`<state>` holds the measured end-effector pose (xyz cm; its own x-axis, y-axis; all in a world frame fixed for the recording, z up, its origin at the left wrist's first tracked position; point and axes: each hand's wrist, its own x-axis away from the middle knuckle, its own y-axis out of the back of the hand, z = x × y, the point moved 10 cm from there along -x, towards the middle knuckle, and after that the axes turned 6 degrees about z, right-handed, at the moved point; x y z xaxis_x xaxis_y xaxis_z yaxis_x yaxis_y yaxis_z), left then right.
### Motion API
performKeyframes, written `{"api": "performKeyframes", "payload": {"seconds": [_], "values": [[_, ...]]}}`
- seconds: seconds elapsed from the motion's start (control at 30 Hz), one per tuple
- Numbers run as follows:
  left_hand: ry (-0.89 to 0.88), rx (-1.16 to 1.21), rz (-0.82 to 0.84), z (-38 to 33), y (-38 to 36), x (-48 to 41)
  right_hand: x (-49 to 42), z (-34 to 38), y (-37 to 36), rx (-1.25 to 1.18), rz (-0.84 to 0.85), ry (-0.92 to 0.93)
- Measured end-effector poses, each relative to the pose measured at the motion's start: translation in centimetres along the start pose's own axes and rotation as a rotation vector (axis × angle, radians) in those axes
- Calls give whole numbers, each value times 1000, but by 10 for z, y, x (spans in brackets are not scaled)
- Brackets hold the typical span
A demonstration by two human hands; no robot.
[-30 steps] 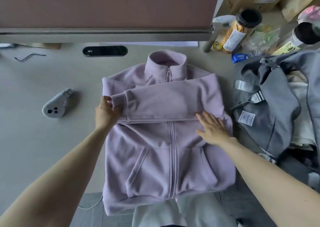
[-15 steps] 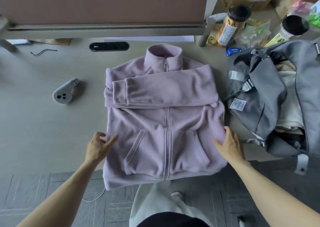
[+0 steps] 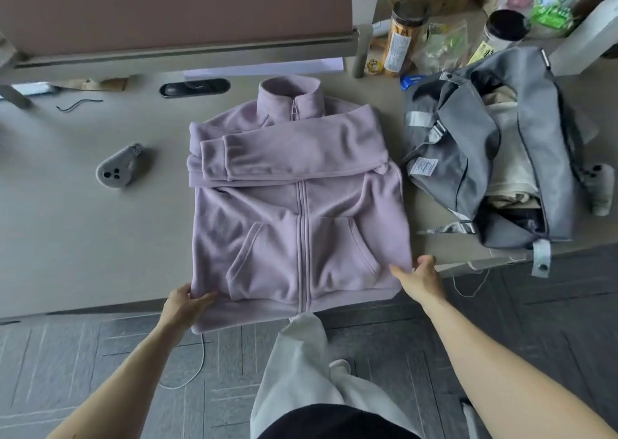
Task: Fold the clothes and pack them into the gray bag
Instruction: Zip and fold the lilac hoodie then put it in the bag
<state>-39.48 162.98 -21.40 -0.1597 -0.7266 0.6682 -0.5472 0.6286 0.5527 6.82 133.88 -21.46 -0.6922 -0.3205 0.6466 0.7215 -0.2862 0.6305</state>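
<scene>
Table [image 3: 83, 237]: pale top, near edge runs across the frame just above the hands. Jacket [image 3: 301, 211]: lilac fleece, lies front up in mid-table, collar away from the person, zip closed to the neck, two slanted pockets showing. Both sleeves are laid across the chest, one over the other, cuff ending at the left side, so the outline is close to a rectangle; judged as prepared for a bottom-to-top fold. Hem hangs slightly over the near table edge, which leaves room for fingers beneath it. Bag [image 3: 521, 130]: gray, just beside the jacket on its right, mouth open and slumped, pale clothes already inside; placed within reach for packing. Left hand [image 3: 185, 301]: at the lower left corner of the jacket, thumb on top and fingers curled beneath, pinching the hem. Right hand [image 3: 419, 279]: at the lower right edge, fingers nearly straight and touching the fleece, thumb raised; cannot tell whether it has the edge pinched. Hands are set at opposite corners, presumably to lift the hem evenly. Fabric looks thick and soft, few creases. Small gray device [image 3: 117, 171] lies well left of the jacket.
</scene>
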Motion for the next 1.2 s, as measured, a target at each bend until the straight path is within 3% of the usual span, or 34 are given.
{"api": "performKeyframes", "payload": {"seconds": [0.4,0.53,0.7,0.83,1.03,1.2], "values": [[15,231,140,19,-12,34,8,-36,-24,-332,182,-11],[-9,314,205,10,-5,66,20,-44,-2,-296,127,23],[-114,508,166,-35,32,91,40,2,39,-291,61,143],[-244,641,196,-88,67,105,56,47,87,-442,14,231],[-382,754,259,-156,98,106,72,100,118,-714,230,255],[-352,890,229,-189,111,67,51,150,120,-886,296,239]]}}
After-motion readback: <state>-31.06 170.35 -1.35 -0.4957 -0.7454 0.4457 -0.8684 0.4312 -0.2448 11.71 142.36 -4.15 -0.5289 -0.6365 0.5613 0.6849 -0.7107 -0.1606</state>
